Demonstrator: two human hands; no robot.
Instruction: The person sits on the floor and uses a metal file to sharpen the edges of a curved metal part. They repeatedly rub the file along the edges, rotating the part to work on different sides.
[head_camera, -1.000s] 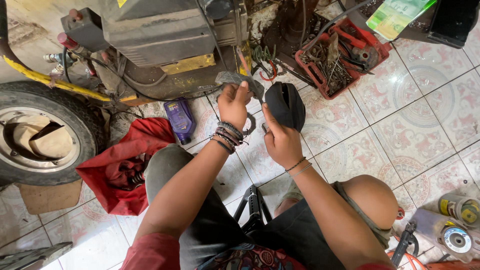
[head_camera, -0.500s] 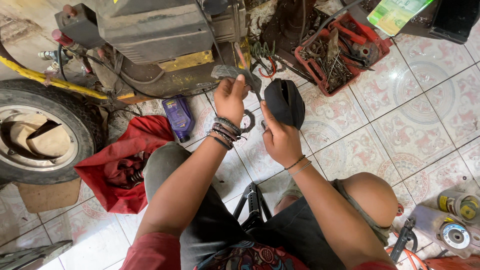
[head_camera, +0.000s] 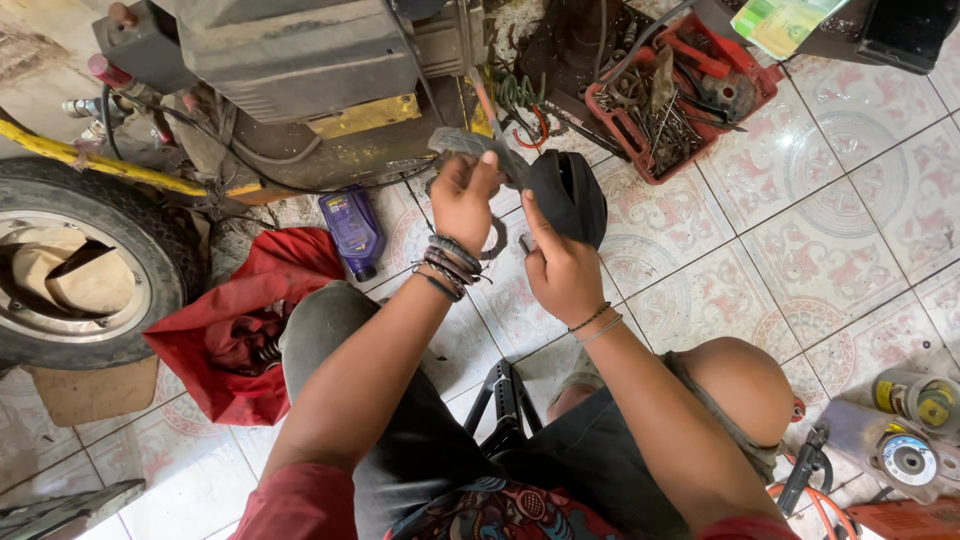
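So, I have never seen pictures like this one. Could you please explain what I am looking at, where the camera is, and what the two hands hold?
The camera sits on a person's head and looks down, so you see their own arms and knees. The person sits low over a patterned tiled floor. The left hand, with cords round the wrist, grips a grey flat part. The right hand holds a black rounded part beside it. Ahead stands a dirty machine. On the floor lie a wheel with tyre, a red cloth bag, a purple bottle and a red tray of tools. At lower right lies a power tool.
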